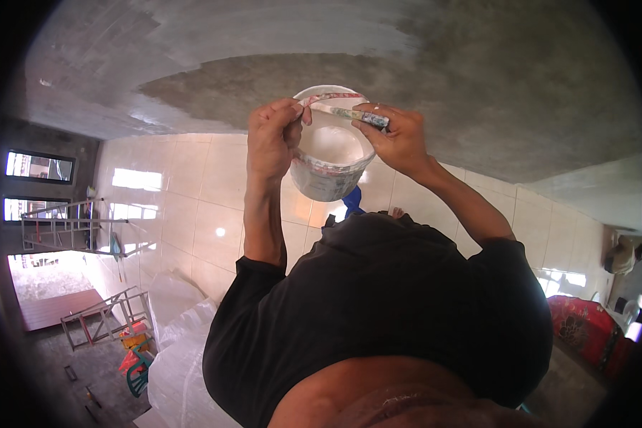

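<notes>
Both my hands are raised over a white plastic bucket (326, 178) with pale paint or filler (329, 145) inside. My right hand (401, 139) is closed on the dark end of a slim, paint-smeared stick-like tool (342, 112). Its exact kind cannot be made out. At the tool's pale end, my left hand (271, 139) pinches with thumb and fingers, beside the bucket's left rim. A curved red-and-white strip (335, 95) runs just behind the tool, near the far rim. What supports the bucket is hidden.
A grey wall (264, 78) with a darker damp-looking patch rises in front. Shiny pale tiles (192, 192) cover the floor. Metal ladder frames (60, 221), plastic sheeting (182, 357) and a green chair (139, 374) are at left. A red patterned item (581, 324) lies at right.
</notes>
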A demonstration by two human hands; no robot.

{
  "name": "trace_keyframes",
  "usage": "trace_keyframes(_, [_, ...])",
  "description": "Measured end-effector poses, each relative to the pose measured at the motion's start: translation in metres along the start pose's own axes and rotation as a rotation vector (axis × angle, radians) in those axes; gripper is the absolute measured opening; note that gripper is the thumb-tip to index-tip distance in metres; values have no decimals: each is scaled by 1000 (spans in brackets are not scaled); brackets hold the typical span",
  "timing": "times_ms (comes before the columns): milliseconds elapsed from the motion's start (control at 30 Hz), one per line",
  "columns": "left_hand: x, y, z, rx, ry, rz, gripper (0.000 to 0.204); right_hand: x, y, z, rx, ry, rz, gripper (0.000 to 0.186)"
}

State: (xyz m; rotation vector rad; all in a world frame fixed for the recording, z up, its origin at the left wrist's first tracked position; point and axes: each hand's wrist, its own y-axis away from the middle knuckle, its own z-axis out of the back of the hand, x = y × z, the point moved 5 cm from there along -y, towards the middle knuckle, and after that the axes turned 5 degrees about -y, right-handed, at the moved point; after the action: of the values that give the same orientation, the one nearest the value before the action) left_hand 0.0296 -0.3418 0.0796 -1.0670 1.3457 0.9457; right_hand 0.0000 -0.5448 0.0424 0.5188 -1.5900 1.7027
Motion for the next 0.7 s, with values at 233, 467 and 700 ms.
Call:
trace_keyframes(233, [-1, 4, 0, -18, -58, 69, 27, 11, 0, 4, 217, 414, 227, 24])
trace_keyframes(467, [5, -3, 2, -50, 5, -33, 26, 3, 6, 25, 36, 160, 22, 21])
trace_keyframes(700, [5, -5, 2, -73, 8, -54, 26, -18, 6, 10, 150, -389, -641, 16])
